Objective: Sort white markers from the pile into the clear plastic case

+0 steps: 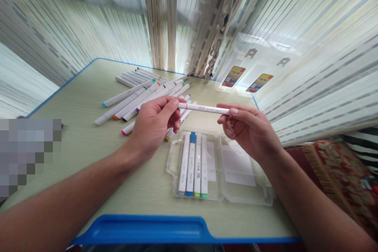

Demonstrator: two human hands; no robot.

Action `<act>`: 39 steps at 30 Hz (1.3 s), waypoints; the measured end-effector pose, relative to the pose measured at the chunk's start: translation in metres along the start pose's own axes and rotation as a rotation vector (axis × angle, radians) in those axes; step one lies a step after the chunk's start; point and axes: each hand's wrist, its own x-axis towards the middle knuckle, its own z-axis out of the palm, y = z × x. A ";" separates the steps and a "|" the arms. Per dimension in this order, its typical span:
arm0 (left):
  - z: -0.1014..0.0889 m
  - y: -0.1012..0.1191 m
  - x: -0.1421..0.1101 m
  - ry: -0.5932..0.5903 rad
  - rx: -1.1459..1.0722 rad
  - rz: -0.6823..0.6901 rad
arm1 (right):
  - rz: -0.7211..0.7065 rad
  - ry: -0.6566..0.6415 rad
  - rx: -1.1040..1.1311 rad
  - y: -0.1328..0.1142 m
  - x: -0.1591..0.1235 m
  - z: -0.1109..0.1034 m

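A white marker (pixel 203 108) is stretched level between my two hands, above the table. My left hand (pixel 159 120) pinches one end, near a thin reddish ring. At the other end my right hand (pixel 248 126) grips it between thumb and fingers. Below them lies an opened clear plastic case (pixel 223 191). Its left half holds several white markers (pixel 195 165) side by side, with grey, blue, yellow-green and green ends toward me. The right half shows a pale sheet. Behind my left hand, a loose pile of white markers (pixel 138 96) with coloured ends spreads over the table.
The pale green table (pixel 73 98) has a blue rim and a blue tray (pixel 150 228) at its near edge. Clear cases with yellow-and-blue labels (pixel 234 76) stand at the back right. Striped curtains (pixel 112 19) hang behind. Patterned red fabric (pixel 333 169) lies at right.
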 end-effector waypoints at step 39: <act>0.000 0.001 -0.005 -0.088 0.217 0.070 | 0.000 0.091 -0.096 0.006 0.003 -0.003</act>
